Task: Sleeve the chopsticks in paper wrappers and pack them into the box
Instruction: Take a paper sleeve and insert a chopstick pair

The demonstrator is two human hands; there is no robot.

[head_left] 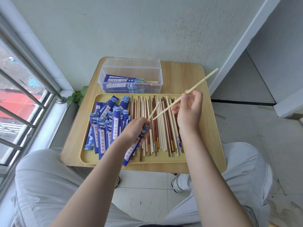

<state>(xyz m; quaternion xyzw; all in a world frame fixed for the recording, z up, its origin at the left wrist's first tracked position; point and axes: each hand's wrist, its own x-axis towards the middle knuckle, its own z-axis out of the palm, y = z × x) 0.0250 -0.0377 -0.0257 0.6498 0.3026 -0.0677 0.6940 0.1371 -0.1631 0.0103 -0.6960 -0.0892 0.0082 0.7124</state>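
Pale wood chopstick [195, 87] slants up to the right above the tray, pinched between the thumb and fingers of the right hand [188, 110]. Its lower tip sits near a second pale chopstick [154, 111] poking out of a blue paper wrapper [134, 146], which the left hand [136, 129] grips with fingers curled round its upper end. Under both hands, loose chopsticks [164, 126] lie in a row on the yellow tray [164, 158], with a heap of empty wrappers [106, 125] to their left. Behind the tray, the clear box [131, 77] holds sleeved pairs, all on the small wooden counter [185, 74]
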